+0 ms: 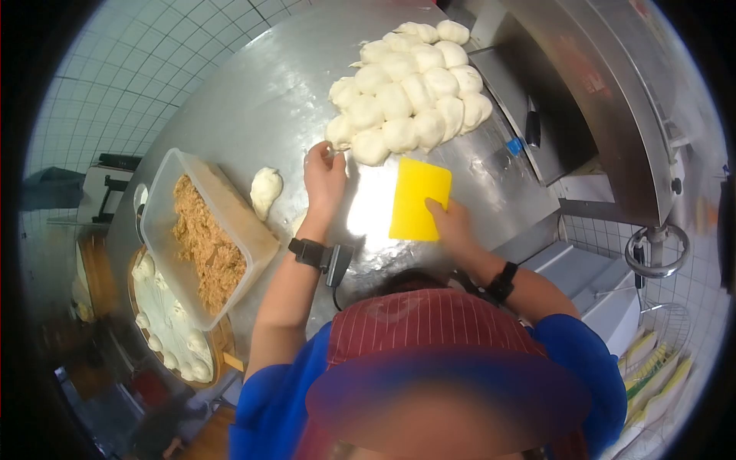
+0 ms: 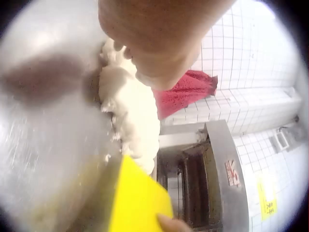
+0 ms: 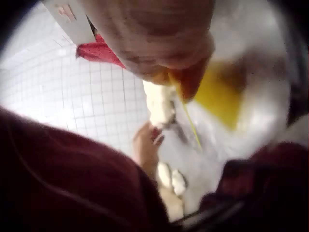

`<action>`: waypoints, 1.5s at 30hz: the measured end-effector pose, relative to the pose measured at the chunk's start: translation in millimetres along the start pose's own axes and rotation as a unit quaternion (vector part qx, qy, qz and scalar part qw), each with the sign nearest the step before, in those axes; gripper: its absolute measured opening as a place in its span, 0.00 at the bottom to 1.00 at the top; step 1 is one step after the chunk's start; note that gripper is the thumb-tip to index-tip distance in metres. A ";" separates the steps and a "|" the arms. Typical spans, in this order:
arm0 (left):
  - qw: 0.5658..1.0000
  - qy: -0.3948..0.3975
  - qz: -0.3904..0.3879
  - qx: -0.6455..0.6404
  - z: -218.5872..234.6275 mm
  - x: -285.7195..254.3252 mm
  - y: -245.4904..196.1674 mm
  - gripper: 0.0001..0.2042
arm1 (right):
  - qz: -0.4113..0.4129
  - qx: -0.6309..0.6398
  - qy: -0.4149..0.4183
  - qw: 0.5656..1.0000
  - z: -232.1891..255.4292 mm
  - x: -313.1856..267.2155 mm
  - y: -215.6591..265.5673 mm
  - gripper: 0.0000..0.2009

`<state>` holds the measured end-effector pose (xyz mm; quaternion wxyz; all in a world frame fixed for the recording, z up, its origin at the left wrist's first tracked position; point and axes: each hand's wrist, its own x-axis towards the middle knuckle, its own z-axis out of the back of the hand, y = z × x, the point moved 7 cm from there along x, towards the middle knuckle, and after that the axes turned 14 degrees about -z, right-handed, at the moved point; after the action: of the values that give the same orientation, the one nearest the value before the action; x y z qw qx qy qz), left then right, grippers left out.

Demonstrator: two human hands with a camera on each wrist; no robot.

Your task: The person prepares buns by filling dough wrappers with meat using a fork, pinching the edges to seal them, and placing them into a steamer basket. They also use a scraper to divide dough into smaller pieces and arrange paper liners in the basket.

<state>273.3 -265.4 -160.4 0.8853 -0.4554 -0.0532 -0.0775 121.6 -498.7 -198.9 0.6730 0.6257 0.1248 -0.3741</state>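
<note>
My right hand (image 1: 454, 228) grips a flat yellow dough scraper (image 1: 418, 198) by its right side, thumb on its upper face. The scraper is over the steel table (image 1: 253, 84), and in the right wrist view it appears edge-on. At the near left corner of a cluster of white dough balls (image 1: 399, 92) is my left hand (image 1: 325, 182), its fingers loosely bent and the fingertips right at the dough. In the left wrist view this hand (image 2: 154, 53) overlaps the dough row (image 2: 128, 106). One separate dough piece (image 1: 266, 192) lies left of my left wrist.
A clear plastic tub (image 1: 253, 218) of orange-brown filling (image 1: 203, 245) stands at the left. Beside it is a round board with small white dough pieces (image 1: 172, 337). Steel equipment with a handwheel (image 1: 657, 251) borders the table's right side.
</note>
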 end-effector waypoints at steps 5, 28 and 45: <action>0.995 0.001 -0.050 -0.081 -22.5 44.6 47.2 0.31 | -0.115 0.172 0.106 0.973 -106.6 23.3 12.1 0.14; 0.965 0.170 0.117 -0.162 -36.2 103.4 40.5 0.20 | -0.125 0.280 0.134 0.942 -138.7 38.6 60.4 0.18; 0.904 0.214 0.218 -0.298 15.6 -58.0 -12.2 0.11 | -0.013 -0.087 0.339 0.937 -64.8 -33.5 30.5 0.15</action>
<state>213.7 -254.5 -151.2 0.6932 -0.6708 0.2635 0.0092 138.0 -428.4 -166.8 0.6376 0.6530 0.3855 -0.1360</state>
